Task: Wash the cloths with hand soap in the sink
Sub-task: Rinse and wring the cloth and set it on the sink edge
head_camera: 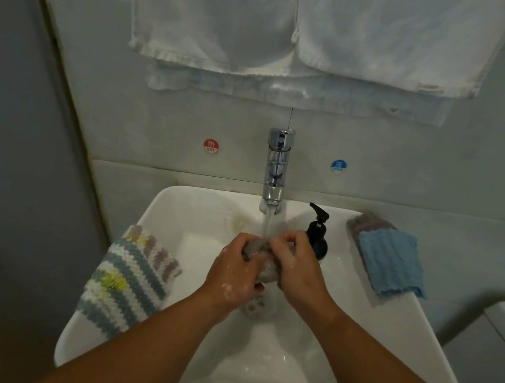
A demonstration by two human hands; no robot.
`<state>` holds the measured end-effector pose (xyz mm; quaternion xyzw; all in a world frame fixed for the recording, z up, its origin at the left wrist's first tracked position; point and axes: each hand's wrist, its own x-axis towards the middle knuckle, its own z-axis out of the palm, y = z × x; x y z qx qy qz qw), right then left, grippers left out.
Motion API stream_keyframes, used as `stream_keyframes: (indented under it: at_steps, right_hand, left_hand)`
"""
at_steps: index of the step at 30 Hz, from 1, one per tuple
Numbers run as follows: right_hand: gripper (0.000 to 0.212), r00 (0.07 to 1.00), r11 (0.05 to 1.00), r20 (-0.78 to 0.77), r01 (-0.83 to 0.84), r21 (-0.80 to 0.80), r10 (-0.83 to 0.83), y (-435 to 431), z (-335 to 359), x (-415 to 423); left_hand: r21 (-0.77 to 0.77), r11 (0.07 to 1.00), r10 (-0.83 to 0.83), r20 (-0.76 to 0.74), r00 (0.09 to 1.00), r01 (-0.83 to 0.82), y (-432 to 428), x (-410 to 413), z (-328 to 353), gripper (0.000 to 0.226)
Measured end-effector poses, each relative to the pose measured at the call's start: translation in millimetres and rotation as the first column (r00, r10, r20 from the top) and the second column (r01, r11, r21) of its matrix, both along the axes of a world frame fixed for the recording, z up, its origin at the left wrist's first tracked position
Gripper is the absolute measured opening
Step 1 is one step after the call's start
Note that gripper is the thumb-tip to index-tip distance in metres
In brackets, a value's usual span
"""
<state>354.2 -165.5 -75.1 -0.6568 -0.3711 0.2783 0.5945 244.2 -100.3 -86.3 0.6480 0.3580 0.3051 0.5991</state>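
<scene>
A wet grey cloth [266, 267] is bunched between both hands over the white sink [364, 332], right under the running water from the chrome tap [277, 165]. My left hand [234, 274] grips its left side and my right hand [293, 269] grips its right side; both hands carry soap suds. A black soap pump bottle [318, 234] stands on the rim just behind my right hand. A striped knitted cloth [129, 281] hangs over the sink's left rim. A blue cloth [390, 261] lies on the right rim, partly over a darker purple cloth [367, 223].
White towels [301, 28] hang on the wall above the tap. Red hot [211, 146] and blue cold [338, 165] stickers flank the tap. The drain [258, 307] sits below the hands. A grey wall closes in on the left.
</scene>
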Motion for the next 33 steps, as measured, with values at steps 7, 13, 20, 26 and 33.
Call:
stream_keyframes:
  at_steps: [7,13,20,26,33]
  right_hand:
    - [0.016,0.978,0.974,0.049,-0.207,0.088,0.204,-1,-3,-5]
    - [0.034,0.954,0.994,0.288,0.103,-0.038,-0.088,8,-11,5]
    - [0.033,0.971,0.998,0.228,-0.056,-0.041,0.064,5,-3,-3]
    - [0.02,0.993,0.994,0.07,-0.098,0.053,0.094,8,-16,0]
    - [0.053,0.972,0.971,0.219,0.133,-0.198,-0.089,3,-5,-2]
  left_hand:
    - [0.141,0.967,0.229,-0.115,0.966,-0.213,4,-1,4,0.039]
    - [-0.16,0.985,-0.042,0.139,0.989,0.064,-4,-2,7,0.017]
    - [0.058,0.994,0.091,-0.049,0.995,-0.088,4,3,-6,0.017]
    - [0.175,0.962,0.242,-0.187,0.952,-0.21,8,0,-3,0.043]
    - [-0.104,0.995,0.011,0.086,0.996,-0.002,-1,0,1,0.018]
